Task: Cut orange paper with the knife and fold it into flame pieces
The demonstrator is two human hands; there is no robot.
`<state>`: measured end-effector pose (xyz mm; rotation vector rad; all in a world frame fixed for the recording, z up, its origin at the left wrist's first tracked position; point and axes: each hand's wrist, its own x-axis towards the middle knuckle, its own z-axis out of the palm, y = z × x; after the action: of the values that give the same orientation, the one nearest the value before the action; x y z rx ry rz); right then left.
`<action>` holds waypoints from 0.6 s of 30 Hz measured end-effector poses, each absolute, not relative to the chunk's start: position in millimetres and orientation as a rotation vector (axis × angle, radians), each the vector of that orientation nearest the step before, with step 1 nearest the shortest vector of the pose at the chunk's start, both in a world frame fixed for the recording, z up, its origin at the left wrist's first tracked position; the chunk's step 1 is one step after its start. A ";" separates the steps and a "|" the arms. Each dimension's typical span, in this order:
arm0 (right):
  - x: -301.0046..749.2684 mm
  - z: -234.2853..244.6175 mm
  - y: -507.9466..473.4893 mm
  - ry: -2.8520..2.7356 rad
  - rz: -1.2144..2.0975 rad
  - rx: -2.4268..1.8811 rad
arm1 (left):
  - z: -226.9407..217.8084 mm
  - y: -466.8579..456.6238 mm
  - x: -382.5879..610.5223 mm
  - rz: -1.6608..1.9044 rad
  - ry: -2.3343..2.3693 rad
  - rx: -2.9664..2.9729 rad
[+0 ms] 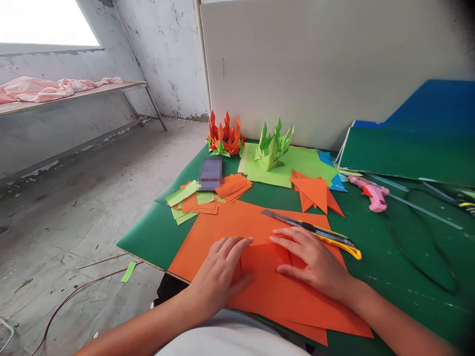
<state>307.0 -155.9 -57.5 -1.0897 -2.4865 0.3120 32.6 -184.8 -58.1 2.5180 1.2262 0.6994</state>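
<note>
A large orange paper sheet (237, 225) lies on the green board (148, 237) in front of me, with a folded flap near its front edge. My left hand (218, 274) rests flat on the flap, fingers stretched out. My right hand (311, 259) lies flat on the same paper, fingers spread and pressing the fold. A yellow and black utility knife (315, 231) sits on the sheet just beyond my right fingers, not held.
Small orange and green paper pieces (202, 198) are stacked at the left, orange triangles (315, 195) at the middle right. An orange folded paper crown (224, 136) and a green one (272, 146) stand at the back. A pink glue gun (371, 193) lies right. The board's left edge drops to the floor.
</note>
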 end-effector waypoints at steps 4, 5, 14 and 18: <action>305.3 -52.8 -157.6 -2.422 0.269 -0.985 | -57.0 -185.0 32.1 0.699 1.178 2.545; 305.0 -51.6 -158.3 -2.404 0.245 -0.940 | -56.5 -185.2 31.9 0.700 1.174 2.551; 308.9 -49.2 -163.0 -2.393 0.096 -0.679 | -54.7 -186.0 30.9 0.807 1.059 2.602; 308.0 -50.3 -160.7 -2.450 0.097 -0.627 | -56.0 -183.8 30.3 0.779 1.057 2.575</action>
<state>308.0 -160.7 -50.3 -0.6268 -2.4497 0.0971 30.3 -183.8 -56.0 2.5749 1.0574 0.7788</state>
